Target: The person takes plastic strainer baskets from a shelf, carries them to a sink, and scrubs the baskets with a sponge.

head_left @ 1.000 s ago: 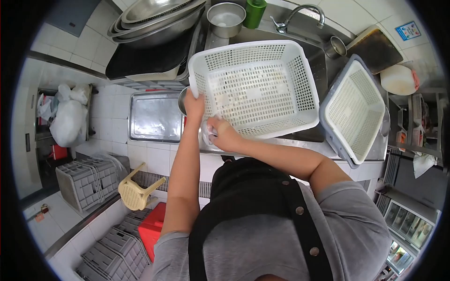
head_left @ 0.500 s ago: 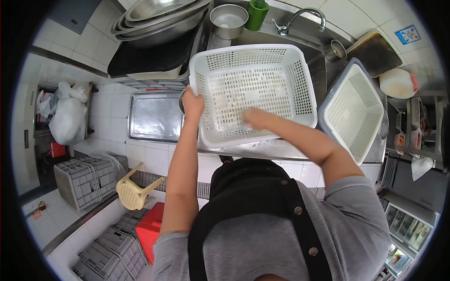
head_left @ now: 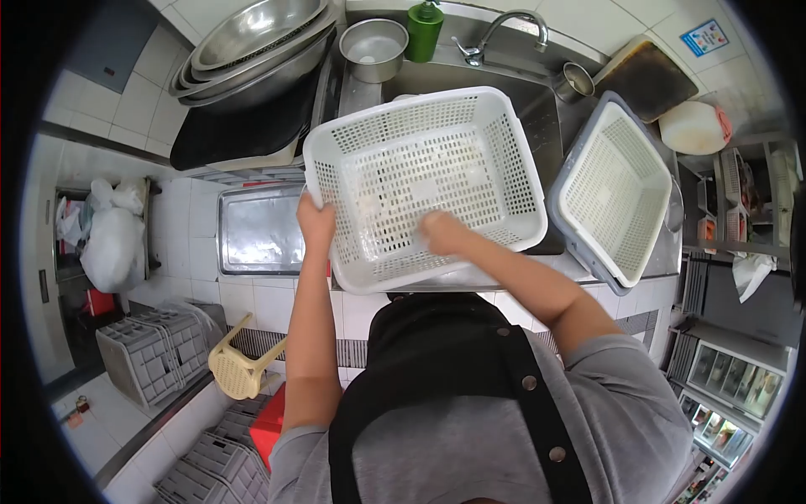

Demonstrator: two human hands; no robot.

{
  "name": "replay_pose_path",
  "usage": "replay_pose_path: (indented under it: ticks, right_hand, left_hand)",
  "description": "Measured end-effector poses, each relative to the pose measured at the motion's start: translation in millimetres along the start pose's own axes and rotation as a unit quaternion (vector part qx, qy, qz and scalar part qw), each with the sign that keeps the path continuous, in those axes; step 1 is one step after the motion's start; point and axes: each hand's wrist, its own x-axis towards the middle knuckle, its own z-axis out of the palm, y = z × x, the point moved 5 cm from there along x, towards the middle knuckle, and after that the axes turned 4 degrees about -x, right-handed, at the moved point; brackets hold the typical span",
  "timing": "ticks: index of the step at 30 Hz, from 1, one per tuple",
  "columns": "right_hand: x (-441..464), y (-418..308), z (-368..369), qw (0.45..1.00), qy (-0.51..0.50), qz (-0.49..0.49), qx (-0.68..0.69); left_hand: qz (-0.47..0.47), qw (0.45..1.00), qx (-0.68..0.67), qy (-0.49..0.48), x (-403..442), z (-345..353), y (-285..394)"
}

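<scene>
Head view. Subject item: a white, rectangular, perforated plastic basket (head_left: 420,172), at the centre of the frame, open side towards the camera. It lies over the near part of a stainless-steel sink (head_left: 541,113), whose basin shows beyond its upper and right edges. Its long axis runs mostly crosswise, slanting from lower left to upper right, with the left end lower in the frame.

Left hand (head_left: 316,223): left of centre, closed on the rim of the basket's left short side, thumb over the edge. From this hand the basket extends to the right and upward.

Right hand (head_left: 445,233): just below centre, reaching over the lower long rim into the basket's interior. The fingers are curled in; whether they pinch anything cannot be told, and contact with the basket floor cannot be confirmed. Of the two, the right hand is nearer the basket's middle; the left is at its end.

Adjacent item: a second white perforated plastic basket (head_left: 609,189), set within a grey plastic tub (head_left: 579,244), right of centre, beyond the first basket's right end and apart from both hands.
</scene>
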Motion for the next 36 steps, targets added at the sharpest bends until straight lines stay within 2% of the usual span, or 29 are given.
replay_pose_path:
  ticks: [1, 3, 5, 8, 9, 10, 11, 13, 14, 15, 16, 17, 19, 22, 24, 26, 29, 31, 33, 35, 36]
  right_hand:
    - [-16, 26, -8, 0.997, -0.039, 0.037, -0.060]
    - [-46, 94, -2, 0.987, -0.007, 0.159, -0.022]
    - [-55, 90, -11, 0.989, -0.034, 0.139, -0.045]
    - [-48, 29, -14, 0.998, -0.021, 0.061, -0.006]
    - [-36, 4, -1, 0.994, -0.004, 0.060, 0.089]
    - [-31, -33, -9, 0.991, -0.022, 0.062, 0.114]
    - [-31, -60, -23, 0.988, -0.039, 0.061, 0.139]
    - [-50, -57, -29, 0.989, -0.004, 0.042, 0.141]
    - [-65, -47, -31, 0.989, 0.012, 0.033, 0.141]
    - [-80, -14, -33, 0.987, -0.034, 0.074, 0.140]
    - [-100, 21, -32, 0.990, -0.003, 0.086, 0.115]
    - [-112, 47, -37, 0.996, -0.027, 0.088, 0.005]
    - [-122, 70, -41, 0.995, -0.046, 0.014, -0.083]
    - [-87, 84, -43, 0.985, -0.078, -0.040, -0.147]
    - [-45, 121, -38, 0.988, -0.064, -0.005, -0.142]
    - [-7, 145, -67, 0.979, 0.102, -0.001, -0.177]
    - [2, 144, -98, 0.943, 0.227, 0.027, -0.240]
    - [-9, 125, -75, 0.961, 0.118, 0.060, -0.243]
    - [-46, 103, -38, 0.953, 0.092, -0.010, -0.288]
    - [-82, 87, -7, 0.961, 0.082, -0.071, -0.254]
    - [-86, 88, -6, 0.981, 0.013, -0.048, -0.185]
  left_hand:
    - [-0.017, 1.000, -0.013, -0.011, -6, -2, 1]
    - [-0.024, 0.999, -0.020, -0.007, -11, -3, 14]
    - [-0.020, 1.000, -0.010, 0.006, -11, -7, 19]
    - [-0.021, 1.000, 0.009, 0.003, -9, -4, 23]
    - [-0.041, 0.999, -0.004, -0.001, -10, -4, 25]
    - [-0.060, 0.998, -0.016, -0.002, -11, -5, 24]
    - [-0.014, 1.000, 0.002, 0.005, -9, -7, 20]
    - [0.005, 1.000, 0.013, 0.002, -6, -8, 15]
    - [0.013, 1.000, 0.019, 0.000, -6, -10, 14]
    - [0.007, 1.000, 0.027, -0.008, -6, -11, 14]
    - [0.001, 0.999, 0.034, -0.014, -5, -11, 14]
    - [-0.004, 0.999, 0.040, -0.018, -3, -11, 14]
    - [0.013, 0.997, 0.065, -0.025, 0, -11, 12]
    - [0.036, 0.994, 0.093, -0.041, 1, -12, 16]
    - [0.045, 0.993, 0.103, -0.045, 0, -12, 23]
    - [0.042, 0.991, 0.114, -0.048, -5, -13, 26]
    - [0.048, 0.995, 0.076, -0.037, -3, -13, 22]
    - [0.036, 0.998, 0.046, -0.020, -5, -14, 21]
    - [0.031, 0.999, 0.031, -0.006, -7, -16, 20]
    - [0.036, 0.999, 0.033, -0.002, -9, -17, 20]
    - [0.040, 0.998, 0.041, -0.006, -8, -15, 19]
